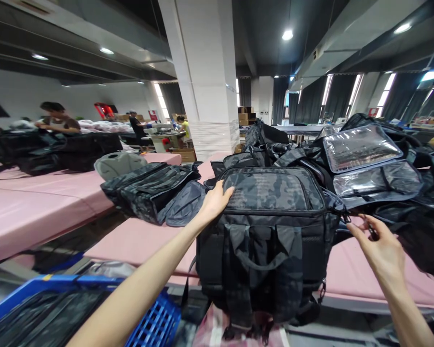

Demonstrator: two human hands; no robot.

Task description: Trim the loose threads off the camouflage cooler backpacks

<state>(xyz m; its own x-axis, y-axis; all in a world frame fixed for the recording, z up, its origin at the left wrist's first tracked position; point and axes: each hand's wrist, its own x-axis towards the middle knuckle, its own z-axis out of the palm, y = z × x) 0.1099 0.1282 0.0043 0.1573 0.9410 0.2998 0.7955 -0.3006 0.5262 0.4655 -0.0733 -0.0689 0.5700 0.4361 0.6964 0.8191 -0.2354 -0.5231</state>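
Observation:
A dark camouflage backpack (265,255) stands upright at the front edge of the pink-covered table (141,241), its straps and carry handle facing me and its top panel closed. My left hand (217,198) rests on the top left corner of the bag, thumb and fingers apart. At the bag's right side, my right hand (381,243) has its fingers curled together around a small black strap or buckle piece (373,232), near black cords hanging from the bag's upper right corner.
Behind lies a heap of similar bags with a clear-windowed lid (361,147). Another camouflage bag (148,190) lies left. A blue basket (159,320) holding dark bags is at lower left. A white pillar (206,77) rises behind. People work in the left background.

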